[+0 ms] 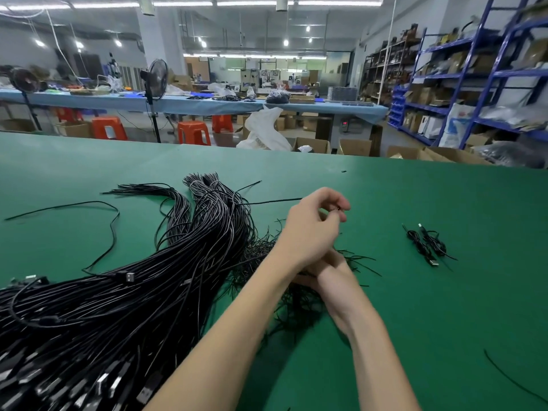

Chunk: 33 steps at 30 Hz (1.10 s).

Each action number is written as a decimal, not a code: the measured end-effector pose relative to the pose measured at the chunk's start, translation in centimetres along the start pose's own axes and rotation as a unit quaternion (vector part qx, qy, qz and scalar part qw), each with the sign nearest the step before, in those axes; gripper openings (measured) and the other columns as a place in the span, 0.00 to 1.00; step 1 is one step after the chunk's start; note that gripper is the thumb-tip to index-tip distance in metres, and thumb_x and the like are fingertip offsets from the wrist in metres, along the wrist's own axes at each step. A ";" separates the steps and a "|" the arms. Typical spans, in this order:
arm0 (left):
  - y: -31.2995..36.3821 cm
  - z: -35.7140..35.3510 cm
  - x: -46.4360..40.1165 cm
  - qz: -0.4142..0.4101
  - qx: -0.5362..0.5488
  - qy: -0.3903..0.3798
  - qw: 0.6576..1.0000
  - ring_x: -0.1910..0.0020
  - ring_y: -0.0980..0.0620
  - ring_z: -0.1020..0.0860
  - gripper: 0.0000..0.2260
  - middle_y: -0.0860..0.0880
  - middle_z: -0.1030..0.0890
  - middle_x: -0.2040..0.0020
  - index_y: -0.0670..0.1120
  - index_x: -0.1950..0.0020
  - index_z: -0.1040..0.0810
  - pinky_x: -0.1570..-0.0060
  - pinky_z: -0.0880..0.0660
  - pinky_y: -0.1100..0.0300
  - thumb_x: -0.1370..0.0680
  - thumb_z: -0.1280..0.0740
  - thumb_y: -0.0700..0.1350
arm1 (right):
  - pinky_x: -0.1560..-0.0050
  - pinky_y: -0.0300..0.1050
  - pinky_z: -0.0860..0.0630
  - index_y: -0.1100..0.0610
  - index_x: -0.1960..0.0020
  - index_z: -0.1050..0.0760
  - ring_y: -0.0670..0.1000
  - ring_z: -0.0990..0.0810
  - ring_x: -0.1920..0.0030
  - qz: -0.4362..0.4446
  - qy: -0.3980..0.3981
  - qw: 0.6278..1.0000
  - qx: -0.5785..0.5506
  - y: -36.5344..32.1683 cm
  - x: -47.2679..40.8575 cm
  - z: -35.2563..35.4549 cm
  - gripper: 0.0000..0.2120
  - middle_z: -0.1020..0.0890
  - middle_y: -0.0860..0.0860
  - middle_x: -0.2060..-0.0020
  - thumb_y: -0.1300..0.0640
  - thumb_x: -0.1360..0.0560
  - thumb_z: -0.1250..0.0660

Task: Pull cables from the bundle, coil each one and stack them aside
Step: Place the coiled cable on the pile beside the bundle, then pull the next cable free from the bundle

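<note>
Head view: left hand (pixel 315 223) pinching a black cable (pixel 272 201), right hand (pixel 329 272) half-hidden, grip unclear; no legible writing.

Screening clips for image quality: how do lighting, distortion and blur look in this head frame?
Head view: even overhead lighting, soft shadows only under the forearms on the green table; wide-angle lens bows the table's far edge and tilts the blue shelving; the left hand and cable bundle are sharp enough, the plug ends at the lower left edge smear, and the right hand is partly hidden.
</note>
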State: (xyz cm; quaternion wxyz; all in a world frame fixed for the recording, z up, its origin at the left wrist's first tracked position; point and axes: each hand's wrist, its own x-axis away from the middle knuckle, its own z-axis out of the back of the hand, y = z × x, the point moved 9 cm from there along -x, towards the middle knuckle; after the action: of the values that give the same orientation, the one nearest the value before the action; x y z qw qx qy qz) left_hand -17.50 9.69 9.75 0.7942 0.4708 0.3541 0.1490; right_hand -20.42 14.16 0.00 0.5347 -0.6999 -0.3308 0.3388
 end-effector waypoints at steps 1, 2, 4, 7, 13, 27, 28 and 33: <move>-0.1 0.2 0.0 0.009 0.017 -0.013 1.000 0.67 0.59 0.25 0.11 0.51 0.18 0.57 0.47 0.51 0.21 0.60 0.28 0.67 0.21 0.39 0.34 | 0.53 0.48 0.18 0.50 0.48 0.15 0.49 0.16 0.50 -0.003 -0.010 1.000 0.002 0.0 0.1 -0.3 0.11 0.13 0.52 0.48 0.55 0.27 0.33; -0.1 0.4 0.0 0.009 0.018 -0.028 0.999 0.64 0.59 0.23 0.10 0.51 0.17 0.56 0.47 0.50 0.20 0.57 0.27 0.65 0.21 0.38 0.34 | 0.54 0.45 0.18 0.49 0.49 0.15 0.48 0.16 0.51 -0.003 -0.018 1.000 0.006 0.0 0.1 -0.6 0.09 0.13 0.52 0.49 0.56 0.27 0.31; 0.1 0.7 -0.1 -0.015 -0.037 -0.060 0.997 0.57 0.59 0.20 0.08 0.52 0.15 0.54 0.47 0.47 0.20 0.52 0.26 0.69 0.19 0.37 0.37 | 0.56 0.41 0.19 0.49 0.49 0.14 0.49 0.14 0.51 -0.005 -0.026 0.999 0.020 -0.1 0.2 -1.1 0.07 0.13 0.51 0.51 0.57 0.23 0.30; -0.4 1.3 -0.1 -0.013 -0.088 -0.091 0.992 0.51 0.59 0.19 0.08 0.54 0.15 0.50 0.51 0.41 0.21 0.53 0.29 0.75 0.18 0.36 0.45 | 0.59 0.39 0.20 0.53 0.48 0.15 0.51 0.13 0.52 -0.011 0.001 0.999 0.036 0.1 0.3 -0.6 0.05 0.12 0.50 0.51 0.57 0.20 0.31; -2.2 2.6 0.0 0.060 -0.116 -0.117 0.984 0.53 0.51 0.16 0.10 0.53 0.15 0.50 0.52 0.41 0.22 0.45 0.22 0.55 0.17 0.38 0.54 | 0.67 0.37 0.22 0.57 0.50 0.18 0.46 0.15 0.63 -0.001 0.126 0.990 -0.070 -0.7 0.3 2.4 0.07 0.13 0.51 0.59 0.57 0.19 0.34; -7.3 -0.3 0.9 0.152 -0.175 -0.240 0.943 0.60 0.54 0.16 0.13 0.54 0.15 0.54 0.51 0.40 0.22 0.56 0.22 0.61 0.17 0.38 0.56 | 0.74 0.34 0.27 0.54 0.48 0.18 0.44 0.24 0.69 -0.073 0.102 0.974 -0.191 -1.8 3.0 8.3 0.09 0.23 0.47 0.66 0.53 0.19 0.36; -7.9 0.1 0.6 0.195 -0.097 -0.184 0.958 0.63 0.55 0.17 0.17 0.53 0.15 0.53 0.47 0.38 0.23 0.62 0.22 0.62 0.17 0.39 0.57 | 0.73 0.35 0.27 0.53 0.50 0.17 0.45 0.24 0.69 -0.064 0.047 0.985 -0.155 -2.4 3.1 7.3 0.07 0.23 0.48 0.66 0.52 0.23 0.32; -10.2 0.3 0.7 0.321 0.286 -0.017 0.903 0.68 0.55 0.19 0.18 0.47 0.13 0.52 0.41 0.39 0.25 0.74 0.27 0.65 0.16 0.40 0.55 | 0.64 0.42 0.21 0.56 0.50 0.17 0.54 0.18 0.63 -0.143 -0.214 0.964 0.059 -1.4 5.9 3.6 0.11 0.18 0.57 0.65 0.50 0.27 0.25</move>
State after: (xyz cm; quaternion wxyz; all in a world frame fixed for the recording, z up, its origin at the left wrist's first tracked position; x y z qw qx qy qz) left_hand -17.81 4.61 0.85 0.5404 0.7684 0.1981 0.2799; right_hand -20.29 21.24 -0.03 0.5343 -0.5238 -0.5140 0.4194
